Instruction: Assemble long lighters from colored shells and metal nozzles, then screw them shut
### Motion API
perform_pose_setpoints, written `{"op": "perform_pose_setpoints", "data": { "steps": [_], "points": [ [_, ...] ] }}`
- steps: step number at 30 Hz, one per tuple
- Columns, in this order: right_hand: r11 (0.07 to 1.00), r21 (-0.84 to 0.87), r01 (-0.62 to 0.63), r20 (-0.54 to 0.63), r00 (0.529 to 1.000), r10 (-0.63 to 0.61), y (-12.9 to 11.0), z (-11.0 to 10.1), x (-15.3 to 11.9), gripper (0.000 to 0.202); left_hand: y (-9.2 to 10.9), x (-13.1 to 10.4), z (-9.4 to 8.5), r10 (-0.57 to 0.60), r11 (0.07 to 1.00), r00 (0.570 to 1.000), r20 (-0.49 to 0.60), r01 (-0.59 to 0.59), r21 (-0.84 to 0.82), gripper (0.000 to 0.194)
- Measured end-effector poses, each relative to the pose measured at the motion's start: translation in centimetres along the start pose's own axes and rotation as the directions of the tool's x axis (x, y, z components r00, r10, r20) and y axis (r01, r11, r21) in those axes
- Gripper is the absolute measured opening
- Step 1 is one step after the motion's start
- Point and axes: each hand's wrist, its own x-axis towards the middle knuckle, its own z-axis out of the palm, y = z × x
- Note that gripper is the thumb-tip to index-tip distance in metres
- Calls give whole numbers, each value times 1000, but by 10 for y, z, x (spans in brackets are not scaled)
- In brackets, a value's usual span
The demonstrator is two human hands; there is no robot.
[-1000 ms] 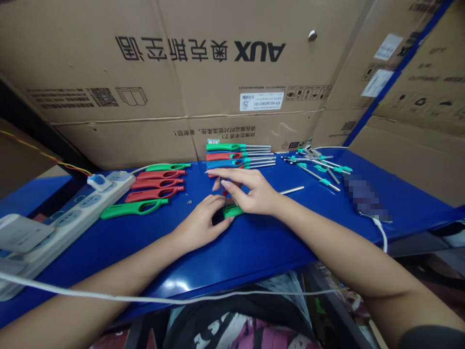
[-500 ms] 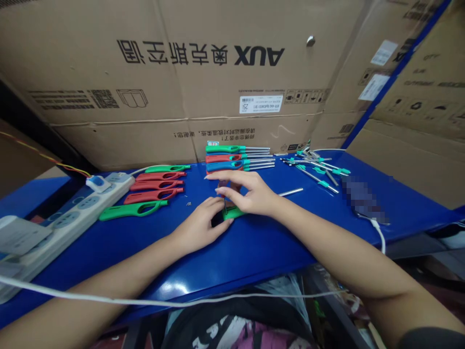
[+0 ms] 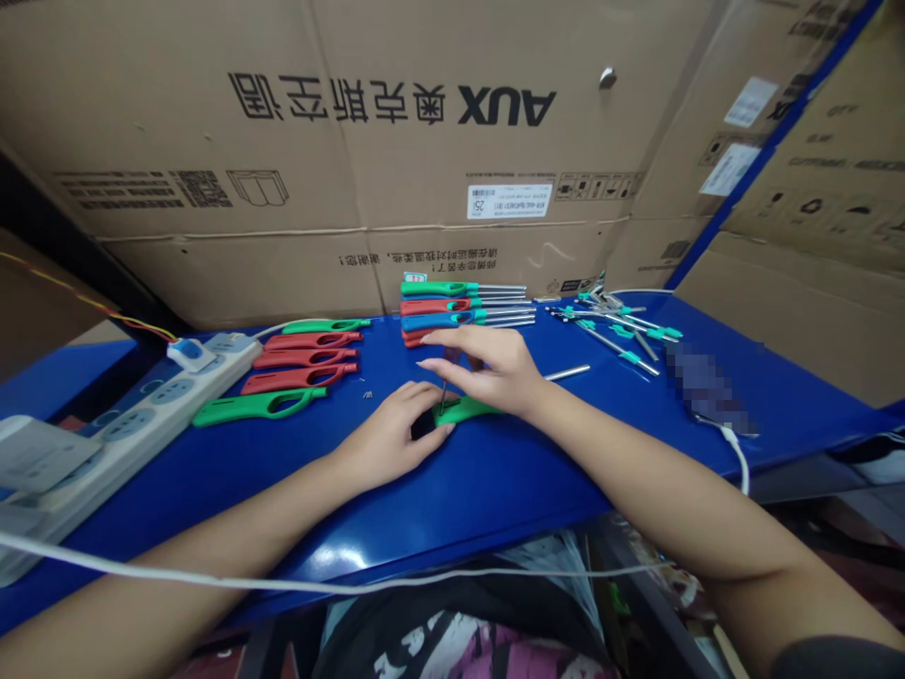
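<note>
Green lighter, likely light, stiff plastic, best held by its handle end: left hand (image 3: 388, 438) pinning it, right gripping a screwdriver (image 3: 443, 396).

1. Green lighter (image 3: 467, 408): plastic, partly hidden, lying flat on the blue table (image 3: 452, 500).
2. Screwdriver (image 3: 443, 395): thin shaft, nearly upright, slightly tilted, low end at the lighter's left end; handle mostly hidden.

the cardboard (image 3: 396, 156) reads "aux", its label (image 3: 516, 201) "25".

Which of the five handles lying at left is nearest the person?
The front green handle, beside a red handle; the other green one lies farthest back.
</note>
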Motion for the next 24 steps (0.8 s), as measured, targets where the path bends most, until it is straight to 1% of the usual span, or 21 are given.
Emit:
{"op": "perform_pose_setpoints", "data": {
  "steps": [1, 3, 5, 7, 9, 12, 14, 15, 17, 19, 20, 21, 24],
  "points": [
    [1000, -9, 11, 13, 1000, -11, 0, 0, 0, 23, 0, 0, 0, 5, 1000, 1000, 0, -5, 0, 23],
    [999, 52, -1, 63, 998, -2, -1, 0, 1, 28, -1, 1, 0, 4, 1000, 1000, -3, -4, 8, 22],
    [984, 165, -60, 123, 992, 39, -3, 2, 2, 35, -2, 0, 1, -7, 1000, 1000, -9, 7, 16, 21],
    [968, 223, -115, 133, 987, 86, -3, 4, 2, 33, -3, 0, 1, -13, 1000, 1000, -14, 14, 19, 22],
    [978, 168, -124, 90, 990, 110, -3, 4, 2, 27, -4, -1, 1, -11, 1000, 1000, -15, 11, 15, 22],
    [996, 29, -81, 45, 996, 79, -2, 1, 2, 25, -5, -1, 1, -10, 1000, 1000, -6, 10, 7, 23],
    [994, 53, -98, 59, 994, 95, -1, 1, 2, 27, -5, -1, 1, -11, 1000, 1000, -2, 11, 7, 24],
    [986, 107, -129, 84, 989, 120, -1, 2, 3, 29, -5, -1, 1, -13, 1000, 1000, -1, 13, 7, 24],
    [948, 237, -211, 176, 969, 171, 0, 5, 3, 36, -5, -1, 1, -21, 1000, 1000, -3, 21, 5, 24],
    [913, 310, -266, 254, 948, 190, 2, 6, 2, 38, -5, 0, 1, -28, 1000, 1000, -2, 28, 11, 24],
    [914, 304, -268, 262, 946, 191, 3, 6, 2, 37, -5, 0, 1, -28, 999, 1000, -2, 28, 17, 24],
    [929, 273, -250, 245, 952, 184, 4, 5, 2, 34, -5, 0, 1, -26, 999, 1000, -1, 26, 23, 24],
    [987, 106, -120, 149, 983, 104, 5, -1, 3, 27, -5, 0, 1, -9, 1000, 1000, -3, 9, 29, 26]
  ]
}}
